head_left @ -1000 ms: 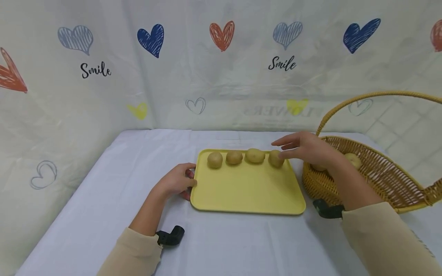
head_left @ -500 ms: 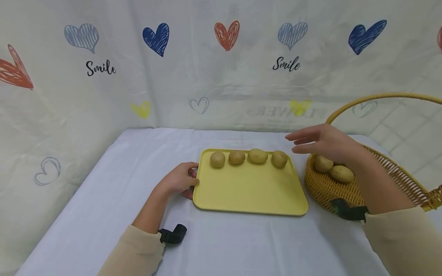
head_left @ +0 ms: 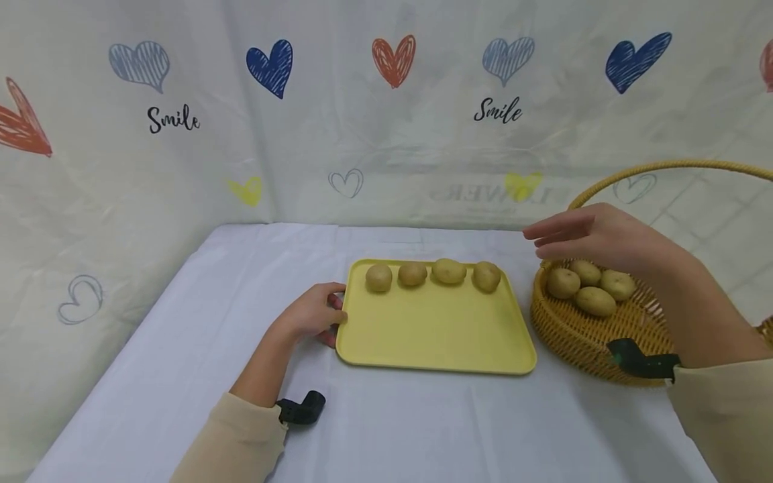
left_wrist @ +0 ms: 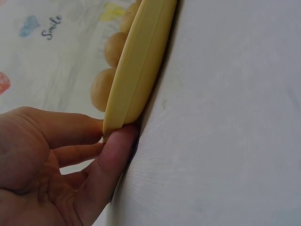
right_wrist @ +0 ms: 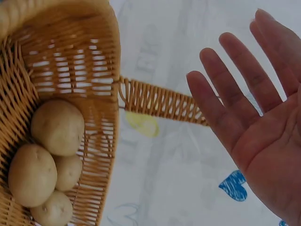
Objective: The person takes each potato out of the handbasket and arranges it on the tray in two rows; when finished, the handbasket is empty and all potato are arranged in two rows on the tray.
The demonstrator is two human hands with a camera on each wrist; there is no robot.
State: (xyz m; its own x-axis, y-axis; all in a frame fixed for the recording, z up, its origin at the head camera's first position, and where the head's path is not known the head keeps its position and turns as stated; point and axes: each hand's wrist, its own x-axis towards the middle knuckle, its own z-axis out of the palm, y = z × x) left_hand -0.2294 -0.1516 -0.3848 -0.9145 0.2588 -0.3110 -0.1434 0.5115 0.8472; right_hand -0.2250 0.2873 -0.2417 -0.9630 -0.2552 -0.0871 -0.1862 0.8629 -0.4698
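While pinching tray [head_left: 435, 329] left of basket [head_left: 555, 335] with left hand [head_left: 311, 312], held right hand [head_left: 612, 236] nearer, with wide, empty fingers [right_wrist: 225, 84], above potatoes [head_left: 595, 302] inside!

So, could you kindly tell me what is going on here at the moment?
A person is handling a yellow tray, holding its left edge with the left hand. Four potatoes sit in a row along its far side. The right hand is open and holds nothing, raised near a basket to the right of the tray. Four more potatoes are visible inside that basket.
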